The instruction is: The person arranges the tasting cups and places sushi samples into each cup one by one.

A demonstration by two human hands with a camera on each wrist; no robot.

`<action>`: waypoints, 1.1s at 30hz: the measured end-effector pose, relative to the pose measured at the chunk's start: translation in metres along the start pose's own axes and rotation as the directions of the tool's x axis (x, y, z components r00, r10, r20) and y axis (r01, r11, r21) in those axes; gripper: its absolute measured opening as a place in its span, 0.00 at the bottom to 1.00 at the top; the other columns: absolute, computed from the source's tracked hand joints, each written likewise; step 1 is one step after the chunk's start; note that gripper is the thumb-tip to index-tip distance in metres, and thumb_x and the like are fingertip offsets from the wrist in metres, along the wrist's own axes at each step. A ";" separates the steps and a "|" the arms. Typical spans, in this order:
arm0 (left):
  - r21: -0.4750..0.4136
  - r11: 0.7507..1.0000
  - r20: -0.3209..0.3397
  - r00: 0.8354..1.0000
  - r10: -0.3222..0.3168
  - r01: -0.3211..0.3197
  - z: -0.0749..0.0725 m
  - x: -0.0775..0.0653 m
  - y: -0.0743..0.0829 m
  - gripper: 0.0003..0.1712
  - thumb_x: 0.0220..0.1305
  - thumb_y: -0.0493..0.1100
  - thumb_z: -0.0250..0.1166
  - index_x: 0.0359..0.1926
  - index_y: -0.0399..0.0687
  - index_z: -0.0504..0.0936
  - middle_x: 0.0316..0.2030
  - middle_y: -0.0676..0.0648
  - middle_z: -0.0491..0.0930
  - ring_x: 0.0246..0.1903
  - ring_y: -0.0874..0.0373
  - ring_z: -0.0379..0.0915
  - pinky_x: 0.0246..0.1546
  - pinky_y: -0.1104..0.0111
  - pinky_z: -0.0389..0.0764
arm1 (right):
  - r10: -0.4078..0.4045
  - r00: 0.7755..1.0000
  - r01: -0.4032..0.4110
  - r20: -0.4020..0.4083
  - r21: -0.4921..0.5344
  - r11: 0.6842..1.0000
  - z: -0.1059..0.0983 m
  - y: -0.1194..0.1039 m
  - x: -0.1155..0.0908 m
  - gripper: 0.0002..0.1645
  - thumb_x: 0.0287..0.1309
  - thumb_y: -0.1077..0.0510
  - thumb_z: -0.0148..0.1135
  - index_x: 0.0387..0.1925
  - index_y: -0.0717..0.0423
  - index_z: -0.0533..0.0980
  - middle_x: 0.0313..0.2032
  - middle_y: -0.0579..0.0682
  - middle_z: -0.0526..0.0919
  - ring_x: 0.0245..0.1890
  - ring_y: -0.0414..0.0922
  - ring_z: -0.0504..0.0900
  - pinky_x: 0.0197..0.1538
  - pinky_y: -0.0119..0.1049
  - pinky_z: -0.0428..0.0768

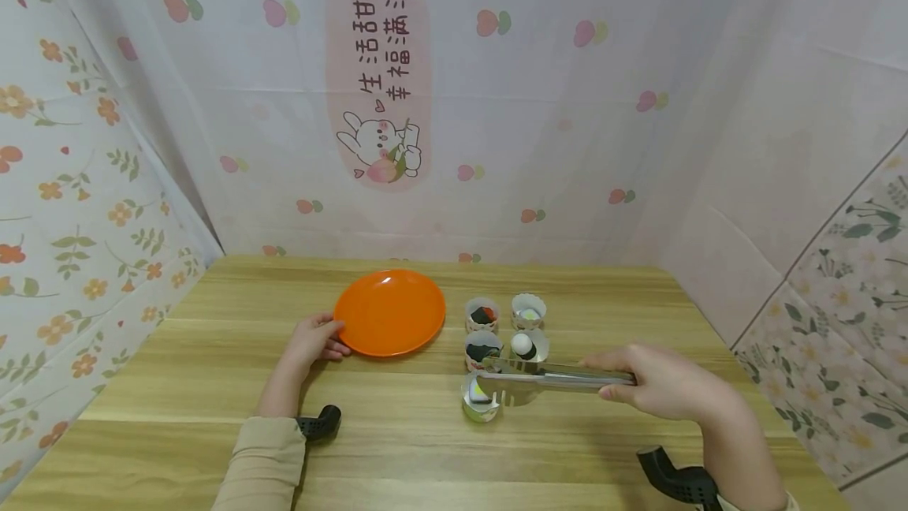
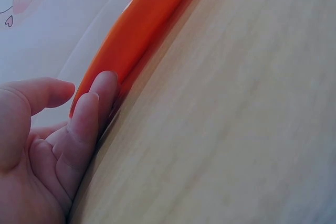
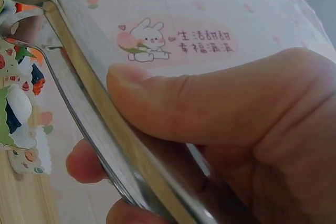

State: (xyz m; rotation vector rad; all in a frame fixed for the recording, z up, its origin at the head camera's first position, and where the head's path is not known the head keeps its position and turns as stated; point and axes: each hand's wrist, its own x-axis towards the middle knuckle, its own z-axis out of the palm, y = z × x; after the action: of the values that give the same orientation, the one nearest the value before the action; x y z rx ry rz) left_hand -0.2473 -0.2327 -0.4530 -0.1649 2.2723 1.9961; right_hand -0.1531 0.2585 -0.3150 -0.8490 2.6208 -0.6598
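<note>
My left hand [image 1: 319, 340] holds the left rim of an orange plate [image 1: 390, 314]. In the left wrist view its thumb is at the upper edge and its fingers lie against the plate's underside. My right hand [image 1: 663, 381] grips metal food tongs [image 1: 585, 379], thumb on one arm and fingers on the other. The tongs point left, their tips over the nearest paper cup [image 1: 481, 414], which holds a sushi-like piece with white and yellow [image 1: 478, 391]. Right behind it stands a cup with a dark piece [image 1: 483, 352], partly covered by the tongs.
Further paper cups stand close by: one with a black and red piece [image 1: 482, 315], one with a pale piece [image 1: 528, 313], one with a white ball and dark wrap [image 1: 523, 345]. The wooden table [image 1: 397, 448] meets a printed curtain [image 1: 539, 140] behind and at both sides.
</note>
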 end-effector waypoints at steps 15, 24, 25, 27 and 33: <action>0.002 1.000 -0.001 1.000 -0.002 0.002 0.000 0.000 0.000 0.26 0.72 0.38 0.51 0.63 0.23 0.59 0.26 0.45 0.80 0.22 0.58 0.80 0.24 0.71 0.82 | -0.006 1.000 0.007 -0.025 0.030 1.000 0.000 0.001 0.001 0.30 0.62 0.48 0.62 0.60 0.62 0.72 0.53 0.56 0.79 0.34 0.35 0.79 0.34 0.34 0.76; -0.010 1.000 -0.011 1.000 -0.011 0.011 0.001 0.002 -0.002 0.28 0.72 0.38 0.51 0.65 0.23 0.57 0.27 0.45 0.80 0.21 0.58 0.80 0.24 0.71 0.82 | 0.025 0.996 -0.023 -0.085 0.017 1.000 -0.002 -0.001 0.001 0.32 0.63 0.46 0.60 0.62 0.62 0.71 0.52 0.54 0.80 0.36 0.39 0.80 0.37 0.39 0.78; -0.011 1.000 -0.011 1.000 -0.012 0.012 0.001 0.002 -0.002 0.28 0.72 0.38 0.51 0.65 0.23 0.57 0.27 0.45 0.80 0.21 0.58 0.80 0.24 0.71 0.82 | 0.037 0.994 -0.036 -0.099 0.011 0.999 -0.002 -0.001 0.001 0.33 0.63 0.46 0.60 0.62 0.61 0.71 0.53 0.56 0.78 0.36 0.39 0.80 0.38 0.39 0.77; -0.012 1.000 -0.012 1.000 -0.012 0.011 0.001 0.002 -0.001 0.28 0.72 0.38 0.51 0.64 0.23 0.57 0.27 0.45 0.80 0.21 0.58 0.80 0.24 0.71 0.82 | 0.056 0.992 -0.053 -0.117 0.024 0.998 -0.003 0.000 0.000 0.33 0.63 0.47 0.60 0.63 0.62 0.69 0.54 0.58 0.77 0.25 0.36 0.76 0.39 0.39 0.76; -0.015 1.000 -0.010 1.000 -0.009 0.009 0.001 0.002 -0.001 0.27 0.72 0.38 0.51 0.64 0.23 0.58 0.27 0.44 0.80 0.20 0.58 0.80 0.24 0.72 0.82 | 0.114 0.974 -0.107 -0.197 0.049 0.993 -0.003 0.002 0.003 0.35 0.63 0.48 0.61 0.65 0.65 0.66 0.56 0.63 0.75 0.23 0.44 0.78 0.39 0.47 0.79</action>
State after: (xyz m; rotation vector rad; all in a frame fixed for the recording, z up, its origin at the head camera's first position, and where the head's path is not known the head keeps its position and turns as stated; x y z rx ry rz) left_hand -0.2486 -0.2321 -0.4545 -0.1869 2.2589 2.0136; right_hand -0.1571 0.2589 -0.3141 -0.6505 2.7984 -0.7988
